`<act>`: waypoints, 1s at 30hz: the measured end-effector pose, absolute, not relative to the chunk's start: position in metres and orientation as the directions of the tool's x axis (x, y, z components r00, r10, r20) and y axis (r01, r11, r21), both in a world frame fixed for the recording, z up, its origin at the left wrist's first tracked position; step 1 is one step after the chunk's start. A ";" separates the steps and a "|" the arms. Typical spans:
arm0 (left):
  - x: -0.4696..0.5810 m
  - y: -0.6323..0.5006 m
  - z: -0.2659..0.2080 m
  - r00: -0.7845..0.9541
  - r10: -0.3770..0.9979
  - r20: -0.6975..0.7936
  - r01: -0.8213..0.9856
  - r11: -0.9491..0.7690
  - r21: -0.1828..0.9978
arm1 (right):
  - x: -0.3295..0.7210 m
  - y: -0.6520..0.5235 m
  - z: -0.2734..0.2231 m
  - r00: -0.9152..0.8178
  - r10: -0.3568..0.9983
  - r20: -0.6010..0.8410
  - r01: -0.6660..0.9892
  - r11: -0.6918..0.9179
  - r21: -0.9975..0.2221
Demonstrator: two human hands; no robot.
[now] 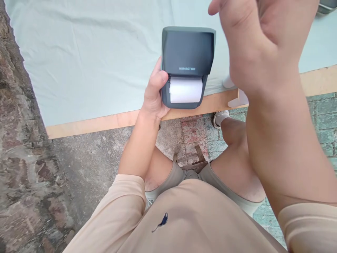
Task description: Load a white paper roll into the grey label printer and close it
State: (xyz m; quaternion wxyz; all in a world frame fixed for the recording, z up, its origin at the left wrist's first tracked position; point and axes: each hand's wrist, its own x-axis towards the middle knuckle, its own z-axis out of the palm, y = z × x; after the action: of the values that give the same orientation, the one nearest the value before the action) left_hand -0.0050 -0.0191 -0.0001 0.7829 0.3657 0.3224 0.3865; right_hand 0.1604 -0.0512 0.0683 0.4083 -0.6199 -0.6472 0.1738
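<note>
My left hand [156, 90] is closed round the left side of a dark label printer [187, 52] marked NIIMBOT, with the thumb on its edge. The printer is held over the front edge of the cloth-covered table. Below its dark cover, a white label roll [186, 90] shows in the lower part of the body. My right hand [259, 42] is raised at the upper right, close to the camera and apart from the printer. Its fingers run past the top of the picture, so what they do is hidden.
A pale cloth [105, 63] covers the table, whose wooden edge [92, 124] faces me. White curled pieces [238, 100] lie at that edge, partly behind my right wrist. A dark object [327, 6] sits at the top right corner. A stone wall [26, 168] stands on the left.
</note>
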 end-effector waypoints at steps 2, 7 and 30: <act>-0.007 -0.019 -0.001 0.474 0.842 -0.257 -0.358 0.451 0.817 | 0.160 -0.051 0.069 -0.043 0.946 0.321 0.740 0.246 -0.626; -0.007 -0.022 0.002 0.429 0.840 -0.332 -0.346 0.493 0.798 | 0.161 -0.050 0.069 -0.170 0.983 0.070 0.804 0.179 -0.567; -0.007 -0.011 -0.014 0.382 0.874 -0.300 -0.423 0.454 0.784 | 0.167 -0.052 0.072 -0.235 0.972 0.030 0.853 0.221 -0.474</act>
State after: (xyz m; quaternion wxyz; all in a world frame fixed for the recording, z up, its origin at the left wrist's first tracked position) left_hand -0.0071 -0.0111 -0.0136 0.7714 0.3100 0.3636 0.4203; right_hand 0.1674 -0.0522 0.0715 0.1626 -0.5968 -0.7642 0.1830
